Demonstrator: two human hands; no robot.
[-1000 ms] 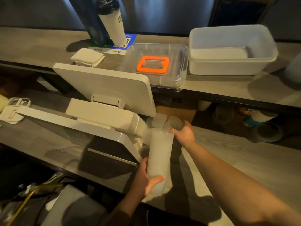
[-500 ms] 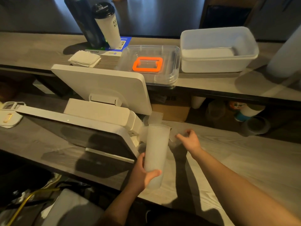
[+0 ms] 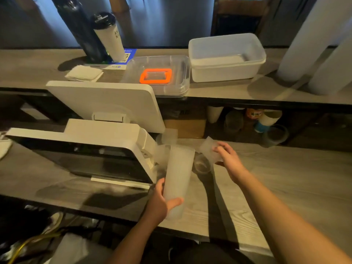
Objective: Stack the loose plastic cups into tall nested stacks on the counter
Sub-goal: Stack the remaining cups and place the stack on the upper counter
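Note:
My left hand (image 3: pixel 162 203) grips the lower end of a tall nested stack of frosted plastic cups (image 3: pixel 178 174), held tilted over the lower wooden counter (image 3: pixel 285 187) with its open top pointing away from me. My right hand (image 3: pixel 229 161) holds a single frosted cup (image 3: pixel 208 149), lifted a little to the right of the stack's top. A clear loose cup (image 3: pixel 202 164) lies on the counter between the stack and my right hand. Another frosted cup (image 3: pixel 168 136) stands behind the stack, by the terminal.
A white point-of-sale terminal (image 3: pixel 99 130) stands immediately left of the stack. On the upper shelf (image 3: pixel 28 69) are a white tub (image 3: pixel 226 58), a clear lid with an orange frame (image 3: pixel 156 75), napkins (image 3: pixel 83 73) and tumblers (image 3: pixel 108 37). Tall white cup stacks (image 3: pixel 314 40) stand at far right.
My right hand has come away from the stack's top and now holds a single cup, lifted to the right. The stack in my left hand has hardly moved.

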